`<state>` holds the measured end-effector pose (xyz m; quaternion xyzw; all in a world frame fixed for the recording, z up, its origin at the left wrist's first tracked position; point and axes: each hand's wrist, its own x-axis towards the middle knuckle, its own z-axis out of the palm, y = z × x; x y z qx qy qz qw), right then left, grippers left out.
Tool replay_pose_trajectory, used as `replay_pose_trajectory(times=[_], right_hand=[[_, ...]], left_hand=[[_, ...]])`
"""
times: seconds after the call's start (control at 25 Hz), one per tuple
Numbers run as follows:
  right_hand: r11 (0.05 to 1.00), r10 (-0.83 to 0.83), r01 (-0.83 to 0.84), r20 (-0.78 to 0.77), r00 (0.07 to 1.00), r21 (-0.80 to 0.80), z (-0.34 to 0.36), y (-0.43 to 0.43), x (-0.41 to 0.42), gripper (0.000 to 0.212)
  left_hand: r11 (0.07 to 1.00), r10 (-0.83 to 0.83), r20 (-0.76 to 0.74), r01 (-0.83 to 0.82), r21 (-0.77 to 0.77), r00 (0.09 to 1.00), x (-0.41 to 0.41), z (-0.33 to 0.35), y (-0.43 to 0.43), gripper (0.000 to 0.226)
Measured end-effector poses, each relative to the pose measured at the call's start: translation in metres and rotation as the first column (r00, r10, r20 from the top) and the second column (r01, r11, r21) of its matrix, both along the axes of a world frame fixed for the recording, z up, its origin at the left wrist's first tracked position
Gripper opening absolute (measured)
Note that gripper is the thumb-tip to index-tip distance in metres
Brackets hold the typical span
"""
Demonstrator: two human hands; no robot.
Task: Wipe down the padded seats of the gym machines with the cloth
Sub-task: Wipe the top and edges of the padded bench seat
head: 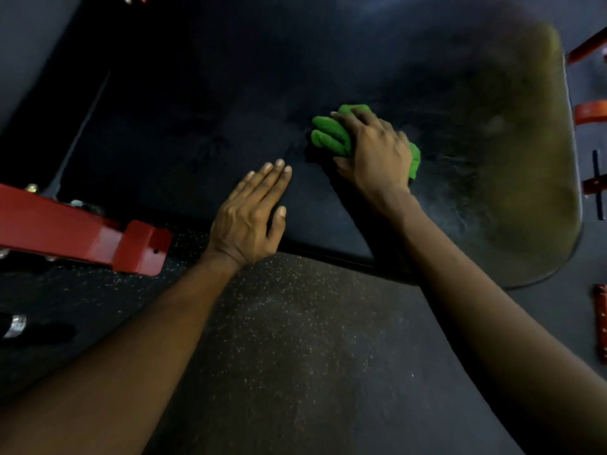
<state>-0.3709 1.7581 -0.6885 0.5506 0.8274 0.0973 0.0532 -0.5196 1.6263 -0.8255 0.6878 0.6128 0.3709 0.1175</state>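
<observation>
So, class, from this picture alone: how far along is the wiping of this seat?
Probably done: faint streaks right of the green cloth suggest wiping there. In hand: the right hand grips the cloth on the padded seat; the left hand rests flat beside it. Left: the seat's left part shows no streaks; other seats are out of view.

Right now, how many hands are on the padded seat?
2. The left hand rests flat at the near edge of the seat; the right hand grips the green cloth farther in.
</observation>
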Motion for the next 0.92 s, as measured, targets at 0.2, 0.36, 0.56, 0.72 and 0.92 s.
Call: replay_pose_trajectory(times=[0.2,0.36,0.56,0.72,0.92], right_hand=[[0.995,-0.027,0.027,0.001,1.0,0.101,-0.026,-0.011,-0.036,0.062],[0.996,0.042,-0.041,-0.012,0.999,0.086,-0.036,-0.009,-0.041,0.061],[0.992,0.067,-0.064,-0.026,0.997,0.108,-0.036,-0.003,-0.04,0.057],[0.989,0.069,-0.066,-0.018,0.997,0.13,-0.038,-0.001,-0.041,0.051],[0.992,0.051,-0.046,-0.032,0.998,0.118,-0.03,-0.015,-0.045,0.044]], left_hand=[[0.997,0.004,0.065,-0.009,0.08,0.998,0.001,-0.006,0.0,0.053],[0.987,0.032,0.089,-0.046,0.152,0.996,0.003,-0.011,-0.001,0.051],[0.973,0.035,0.092,-0.055,0.223,0.995,0.004,-0.018,0.002,0.05],[0.969,0.031,0.075,-0.048,0.243,0.997,0.002,-0.02,0.002,0.052],[0.966,0.056,0.065,-0.07,0.248,0.996,0.003,-0.021,0.004,0.054]])
